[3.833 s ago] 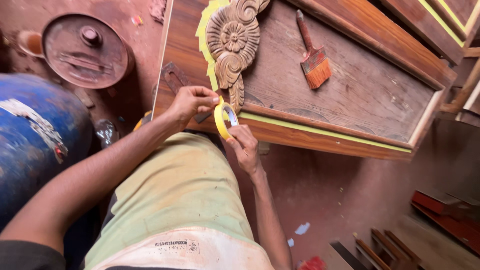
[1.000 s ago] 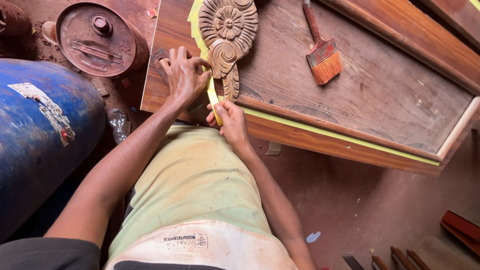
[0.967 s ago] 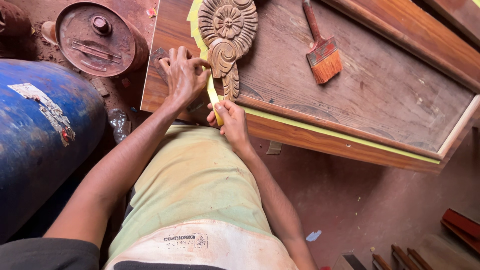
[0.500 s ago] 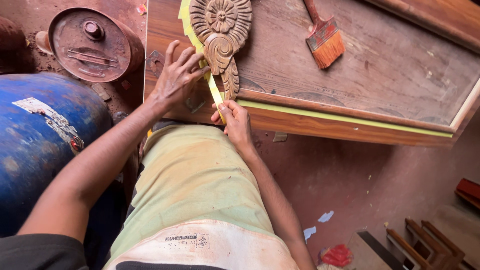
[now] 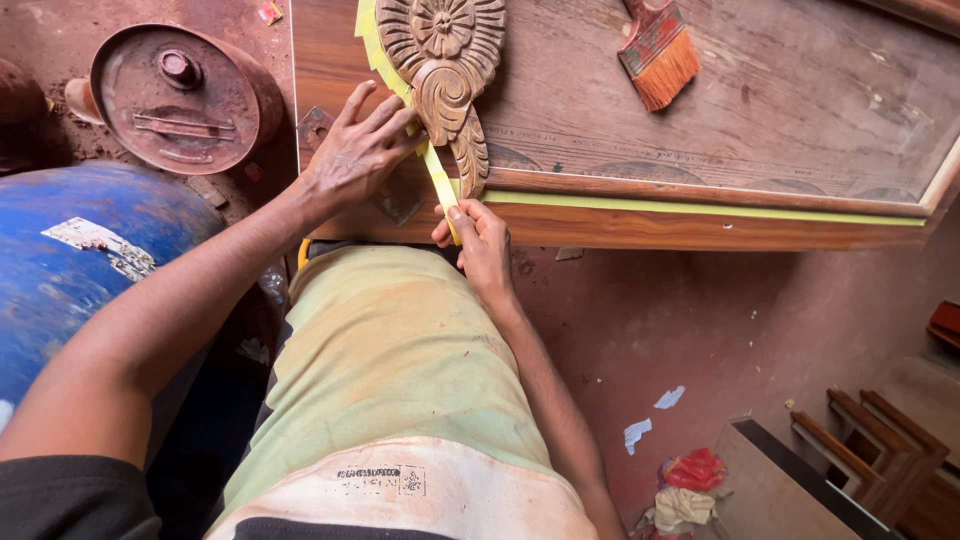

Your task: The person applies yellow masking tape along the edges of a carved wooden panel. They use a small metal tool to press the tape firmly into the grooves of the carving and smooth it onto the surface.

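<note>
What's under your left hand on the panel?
The left hand lies flat on the wooden panel, its fingertips pressing the yellow tape beside the carving. A metal plate shows below the palm; anything directly under the palm is hidden.

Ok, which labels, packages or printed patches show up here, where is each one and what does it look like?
Torn label: on the blue drum at left, ragged, off-white with small red marks.
Printed patch: on the pale lower band of the person's garment, bottom centre, small dark block.
No screens or signs in view.

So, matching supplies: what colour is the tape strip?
Yellow tape strip, clearest in the head view.
</note>
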